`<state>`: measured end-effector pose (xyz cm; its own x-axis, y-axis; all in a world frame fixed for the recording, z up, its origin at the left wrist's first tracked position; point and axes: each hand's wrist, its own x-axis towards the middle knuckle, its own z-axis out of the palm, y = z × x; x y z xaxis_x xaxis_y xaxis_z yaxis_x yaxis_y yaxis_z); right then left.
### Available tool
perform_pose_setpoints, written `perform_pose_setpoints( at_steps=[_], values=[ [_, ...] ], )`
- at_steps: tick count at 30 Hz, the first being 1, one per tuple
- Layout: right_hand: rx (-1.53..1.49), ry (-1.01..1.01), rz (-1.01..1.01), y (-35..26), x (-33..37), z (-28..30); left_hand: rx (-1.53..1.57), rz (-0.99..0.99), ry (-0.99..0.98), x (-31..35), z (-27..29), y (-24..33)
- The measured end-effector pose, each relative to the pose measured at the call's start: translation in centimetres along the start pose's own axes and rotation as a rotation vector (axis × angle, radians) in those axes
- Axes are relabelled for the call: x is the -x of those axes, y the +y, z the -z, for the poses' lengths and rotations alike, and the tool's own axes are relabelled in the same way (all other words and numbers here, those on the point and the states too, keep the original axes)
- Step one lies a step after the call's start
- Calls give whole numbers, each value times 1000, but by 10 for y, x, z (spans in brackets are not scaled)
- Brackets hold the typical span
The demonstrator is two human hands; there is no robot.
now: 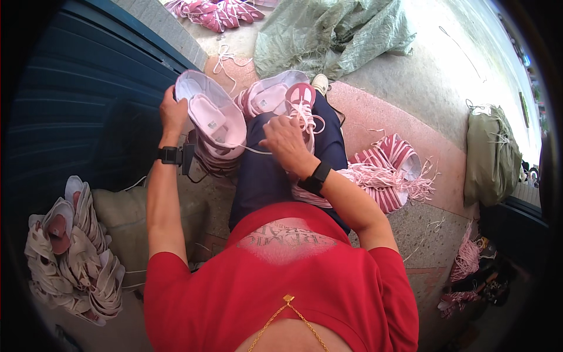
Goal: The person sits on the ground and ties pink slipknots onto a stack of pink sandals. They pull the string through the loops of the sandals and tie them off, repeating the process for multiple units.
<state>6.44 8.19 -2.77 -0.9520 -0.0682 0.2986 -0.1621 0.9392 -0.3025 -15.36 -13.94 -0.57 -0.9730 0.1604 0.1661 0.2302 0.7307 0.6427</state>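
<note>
My left hand (173, 115) is closed on the outer edge of a pink-and-white shoe upper (214, 114), the top one of a nested stack standing left of my knee. My right hand (286, 141) rests over my lap with its fingers curled; what they hold, if anything, is hidden. Just beyond it lies a laced shoe upper (301, 97) with a dark pink toe and white laces. A pale lace (257, 151) runs from the left stack toward my right hand. Between the two, more pink uppers (270, 98) lean near my knees.
Striped pink uppers (390, 170) with loose laces lie right of my thigh. Pale uppers (76, 252) are heaped at lower left. A green woven sack (337, 38) spreads ahead, and an olive sack (492, 155) stands at right. A dark blue panel (88, 100) borders my left side.
</note>
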Motion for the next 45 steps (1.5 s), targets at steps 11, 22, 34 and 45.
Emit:
perform_pose_setpoints(
  at_steps=[11,22,34,45],
  values=[
    [-717,-187,-459,-55,-35,-9,713,17,-334,72,13,100],
    [-1240,18,-558,-46,-19,0,475,192,-266,150,-119,-73],
    [-2246,399,-897,55,50,40,253,-418,-553,124,14,112],
    [-2224,380,-1011,68,92,30,258,-587,-796,155,-36,131]
  ],
)
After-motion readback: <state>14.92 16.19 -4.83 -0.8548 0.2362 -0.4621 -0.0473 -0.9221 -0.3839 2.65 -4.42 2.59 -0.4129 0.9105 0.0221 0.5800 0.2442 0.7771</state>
